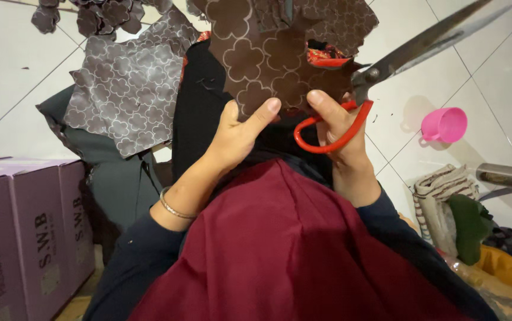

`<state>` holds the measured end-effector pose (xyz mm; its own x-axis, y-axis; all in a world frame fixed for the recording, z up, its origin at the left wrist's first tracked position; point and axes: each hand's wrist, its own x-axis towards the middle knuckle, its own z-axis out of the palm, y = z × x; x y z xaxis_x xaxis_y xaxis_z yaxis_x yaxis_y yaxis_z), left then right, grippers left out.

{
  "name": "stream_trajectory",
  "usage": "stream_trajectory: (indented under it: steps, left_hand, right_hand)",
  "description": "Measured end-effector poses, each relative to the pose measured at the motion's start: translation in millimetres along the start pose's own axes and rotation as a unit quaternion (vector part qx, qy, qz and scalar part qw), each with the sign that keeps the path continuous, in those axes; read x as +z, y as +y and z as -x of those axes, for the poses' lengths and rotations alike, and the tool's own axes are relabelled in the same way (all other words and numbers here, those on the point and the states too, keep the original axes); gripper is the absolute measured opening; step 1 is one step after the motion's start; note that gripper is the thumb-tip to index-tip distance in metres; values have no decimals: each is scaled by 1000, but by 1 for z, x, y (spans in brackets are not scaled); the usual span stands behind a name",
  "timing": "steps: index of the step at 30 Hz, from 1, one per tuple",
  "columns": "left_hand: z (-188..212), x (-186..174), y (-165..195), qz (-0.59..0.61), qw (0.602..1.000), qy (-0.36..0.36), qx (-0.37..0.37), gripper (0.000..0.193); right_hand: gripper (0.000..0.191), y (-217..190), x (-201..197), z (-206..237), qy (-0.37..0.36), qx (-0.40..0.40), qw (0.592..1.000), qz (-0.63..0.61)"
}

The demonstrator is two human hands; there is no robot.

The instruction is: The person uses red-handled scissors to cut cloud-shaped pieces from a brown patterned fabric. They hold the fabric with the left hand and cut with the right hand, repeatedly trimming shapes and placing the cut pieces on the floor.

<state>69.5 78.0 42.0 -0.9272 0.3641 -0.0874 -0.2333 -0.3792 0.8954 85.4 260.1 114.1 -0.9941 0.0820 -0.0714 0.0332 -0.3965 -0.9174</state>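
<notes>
My left hand pinches the lower edge of a brown fabric piece printed with pale clover outlines, thumb on top. My right hand grips red-handled scissors, fingers through the red loop; the long steel blades point up and to the right, open, beside the fabric's right edge. A red patterned scrap shows through a hole in the fabric. A dark red cloth covers my lap under both wrists.
More clover-print fabric lies on the white tile floor at left, over grey cloth. Purple cardboard boxes stand at lower left. A pink plastic cup sits on the tiles at right, above folded cloths and a metal tube.
</notes>
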Motion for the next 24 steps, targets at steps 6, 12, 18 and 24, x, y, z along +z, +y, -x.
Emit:
stream_trajectory:
  steps: [6,12,18,24]
  left_hand:
    - [8,-18,22,2,999,-18,51,24]
    - [12,0,32,158,952,-198,171,75]
    - [13,13,35,172,977,-92,89,63]
    - [16,21,47,98,986,36,131,45]
  right_hand:
    - [35,5,-15,-10,24,-54,995,78]
    - [35,10,-3,0,23,9,1000,-9]
    - [37,21,-1,6,-43,-10,991,125]
    - [29,27,-18,7,-134,23,986,97]
